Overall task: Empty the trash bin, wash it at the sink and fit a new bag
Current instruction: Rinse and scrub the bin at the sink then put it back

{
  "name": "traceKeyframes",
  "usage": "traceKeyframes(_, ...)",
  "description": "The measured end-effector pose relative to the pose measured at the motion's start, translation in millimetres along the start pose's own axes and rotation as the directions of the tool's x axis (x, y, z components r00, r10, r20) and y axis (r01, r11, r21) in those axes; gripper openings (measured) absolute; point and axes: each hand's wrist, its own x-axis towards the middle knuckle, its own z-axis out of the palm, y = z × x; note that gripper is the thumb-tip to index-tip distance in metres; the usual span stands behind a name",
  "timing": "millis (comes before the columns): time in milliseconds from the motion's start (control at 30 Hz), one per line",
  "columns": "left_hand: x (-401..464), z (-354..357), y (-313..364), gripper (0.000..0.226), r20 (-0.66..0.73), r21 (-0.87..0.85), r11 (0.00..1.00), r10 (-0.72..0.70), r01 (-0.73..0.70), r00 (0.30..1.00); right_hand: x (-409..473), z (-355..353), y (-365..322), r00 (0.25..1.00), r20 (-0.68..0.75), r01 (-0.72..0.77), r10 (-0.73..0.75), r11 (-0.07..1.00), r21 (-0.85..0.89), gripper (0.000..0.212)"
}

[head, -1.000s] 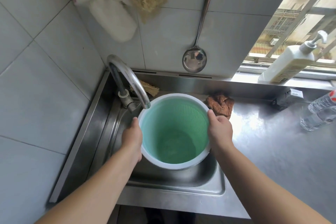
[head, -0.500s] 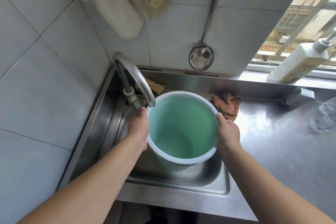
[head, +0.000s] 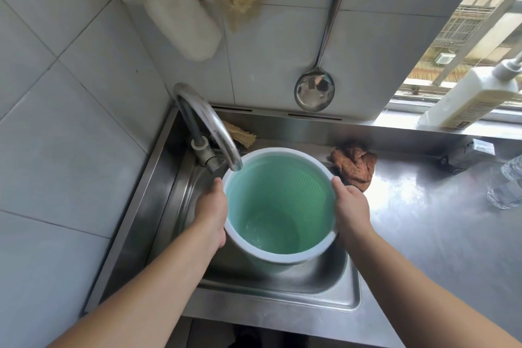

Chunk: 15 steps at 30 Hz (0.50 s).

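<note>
The steel worktop (head: 423,234) runs along the tiled wall, and its sink (head: 282,285) sits at the left end, under the curved faucet (head: 209,127). Over the last second the green trash bin (head: 279,206) has been carried a little up and back from the middle of the basin, so that its white rim now sits just under the faucet's spout at the far left. The bin has also tipped: its mouth leans toward the person and its base hangs above the sink floor. A shallow pool of water shows at the bottom. I judge this to be the washing step, with the bin already emptied and being set for filling or swirling; no stream from the spout can be made out, so the tap may need opening next. No new bag is in view.

The left hand (head: 211,215) grips the rim on the faucet side, fingers wrapped down the outer wall, forearm coming in from the near left corner. The right hand (head: 350,209) grips the opposite rim, thumb on the lip, forearm crossing the worktop's near edge. A crumpled brown cloth (head: 354,167) lies on the worktop just beyond the right hand, by the sink's far right corner.
</note>
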Motion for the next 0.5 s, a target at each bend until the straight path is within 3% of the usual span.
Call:
traceKeyframes(167, 4.2, -10.7, 2.4, 0.051, -0.032, -0.017, 0.998, 0.065, -0.065, 0.997, -7.2, 14.9, -6.9, 0.995, 0.072, 0.069, -0.073, 0.996, 0.062, 0.042)
traceKeyframes(267, 4.0, -15.8, 2.7, 0.048, -0.049, -0.023, 0.994, 0.105, -0.107, 0.993, -11.8, 16.7, 2.6, 0.995, 0.096, 0.03, -0.037, 0.997, 0.073, 0.055)
traceKeyframes(400, -5.8, -4.9, -2.8, 0.041, -0.011, -0.04, 0.998, 0.052, -0.052, 0.999, -9.1, -3.0, -4.4, 0.998, 0.02, 0.062, -0.061, 0.997, -0.041, 0.044)
traceKeyframes(500, -17.8, 0.9, -8.1, 0.044, 0.048, -0.102, 0.995, -0.012, 0.017, 0.999, -7.9, -20.5, -29.4, 0.996, 0.016, 0.086, -0.086, 0.996, -0.03, 0.039)
